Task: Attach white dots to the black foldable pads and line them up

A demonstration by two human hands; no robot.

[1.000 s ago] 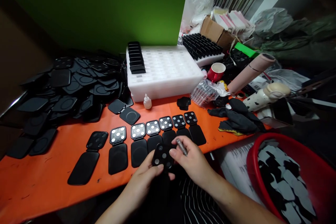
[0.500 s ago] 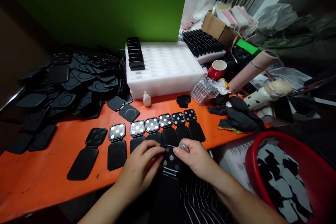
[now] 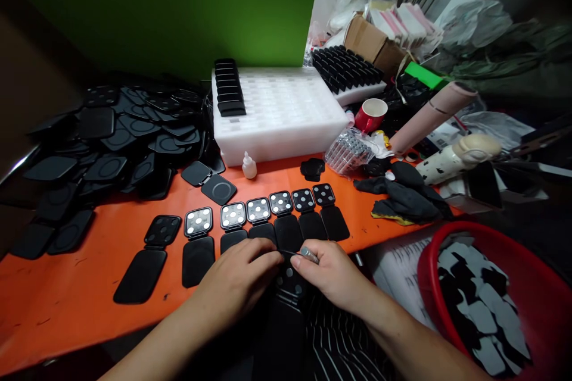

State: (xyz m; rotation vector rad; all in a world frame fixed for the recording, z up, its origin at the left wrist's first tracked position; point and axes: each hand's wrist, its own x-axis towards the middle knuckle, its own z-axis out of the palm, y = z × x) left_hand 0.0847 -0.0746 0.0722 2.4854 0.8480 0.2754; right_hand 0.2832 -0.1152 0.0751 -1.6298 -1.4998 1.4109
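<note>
A black hinged case [image 3: 289,280] with grey round discs hangs open at the table's front edge, its lower panel toward my lap. My left hand [image 3: 250,268] grips its upper left edge, the thumb over the top corner. Closed on its upper right side is my right hand [image 3: 324,265], which also holds a small stack of silvery discs [image 3: 310,255] between the fingers. Beyond my hands, several open black cases [image 3: 199,222] stand in a row on the orange table, most with pale discs on their upper panels.
Loose black cases [image 3: 107,169] pile up at the left. A white foam block [image 3: 281,113], a small dropper bottle [image 3: 249,166], a red mug [image 3: 370,116] and dark gloves [image 3: 397,196] lie farther back. At the lower right stands a red basin [image 3: 429,286] of cut pieces.
Both hands have shifted slightly over the case, and my left fingers and thumb now cover more of its upper left part. The view has tilted a little.
</note>
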